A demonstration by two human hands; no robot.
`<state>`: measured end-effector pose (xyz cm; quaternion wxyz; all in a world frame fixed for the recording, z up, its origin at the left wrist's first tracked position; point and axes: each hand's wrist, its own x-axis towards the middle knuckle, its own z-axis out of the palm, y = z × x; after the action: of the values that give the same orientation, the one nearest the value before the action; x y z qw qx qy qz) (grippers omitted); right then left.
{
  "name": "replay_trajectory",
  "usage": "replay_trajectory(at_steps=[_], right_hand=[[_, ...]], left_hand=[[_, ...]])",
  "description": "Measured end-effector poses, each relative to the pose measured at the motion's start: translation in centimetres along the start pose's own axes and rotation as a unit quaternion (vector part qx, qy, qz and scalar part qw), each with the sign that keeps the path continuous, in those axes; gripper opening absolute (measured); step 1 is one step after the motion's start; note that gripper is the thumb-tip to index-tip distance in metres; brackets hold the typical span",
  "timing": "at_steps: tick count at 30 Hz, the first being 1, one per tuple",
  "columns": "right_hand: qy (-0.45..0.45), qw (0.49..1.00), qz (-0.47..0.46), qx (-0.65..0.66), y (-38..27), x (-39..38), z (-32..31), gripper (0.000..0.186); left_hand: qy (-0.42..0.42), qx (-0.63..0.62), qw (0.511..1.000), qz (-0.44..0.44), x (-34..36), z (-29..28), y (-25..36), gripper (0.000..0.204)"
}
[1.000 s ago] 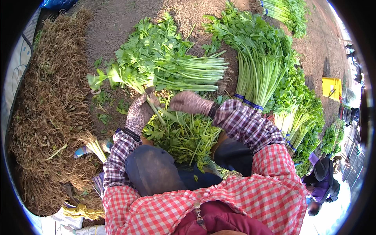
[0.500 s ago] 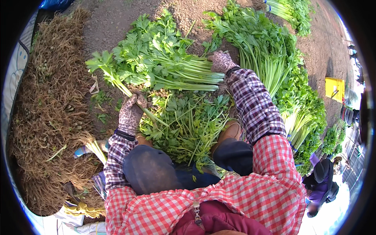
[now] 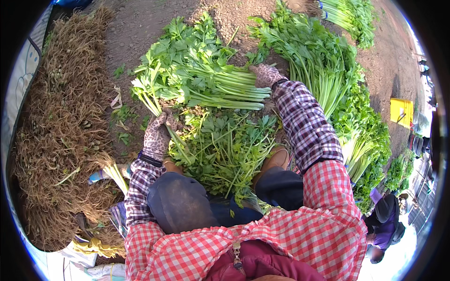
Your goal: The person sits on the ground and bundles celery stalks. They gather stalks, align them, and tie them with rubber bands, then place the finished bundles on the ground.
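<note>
In its patterned glove, my left hand [image 3: 158, 133] is closed around a single celery stalk [image 3: 149, 100], whose leafy top points up and left against a pile. That pile of celery [image 3: 206, 79] lies on the soil in front of me, leaves to the left and pale stalk ends to the right. At the stalk ends my right hand [image 3: 267, 76], gloved alike, is closed on the upper stalks; its fingertips are partly hidden. Loose celery leaves and thin stems [image 3: 225, 150] are heaped between my feet.
Left lies a wide mat of brown, dried roots [image 3: 61, 117], with a rooted celery plant [image 3: 114, 175] on its near edge. More celery [image 3: 318, 70] is stacked at right, and tied bundles [image 3: 340, 16] lie beyond. A yellow container [image 3: 401, 112] and a person [image 3: 385, 220] are farther right.
The stalk in my left hand has tipped to the right, so its leafy top now lies against the pile's left side. My right hand has stayed at the stalk ends.
</note>
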<state>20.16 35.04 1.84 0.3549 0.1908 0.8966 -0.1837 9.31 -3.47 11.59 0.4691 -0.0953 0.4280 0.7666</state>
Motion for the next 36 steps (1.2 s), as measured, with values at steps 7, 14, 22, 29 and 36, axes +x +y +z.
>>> replay_trajectory(at_steps=[7,14,22,29,36], right_hand=[[0.005,0.996,-0.010,-0.092,-1.9,0.9,0.1,0.069],[-0.065,0.997,-0.042,0.025,-1.3,0.3,-1.0,0.072],[0.019,0.998,-0.047,-0.029,-1.9,-0.9,-0.5,0.060],[0.031,0.986,-0.100,0.127,-0.8,-2.9,-1.6,0.051],[-0.102,0.937,-0.059,0.330,-1.9,-2.5,2.0,0.074]], left_hand=[[0.028,0.010,1.000,-0.007,-0.2,-0.7,-0.2,0.019],[0.048,0.016,0.999,-0.010,0.1,-1.7,-0.5,0.020],[0.051,0.021,0.998,0.006,-0.2,-1.7,-0.4,0.022],[-0.003,-0.028,1.000,0.004,-0.3,-1.4,-0.1,0.021],[0.013,-0.014,1.000,-0.018,0.3,-1.9,-0.3,0.021]])
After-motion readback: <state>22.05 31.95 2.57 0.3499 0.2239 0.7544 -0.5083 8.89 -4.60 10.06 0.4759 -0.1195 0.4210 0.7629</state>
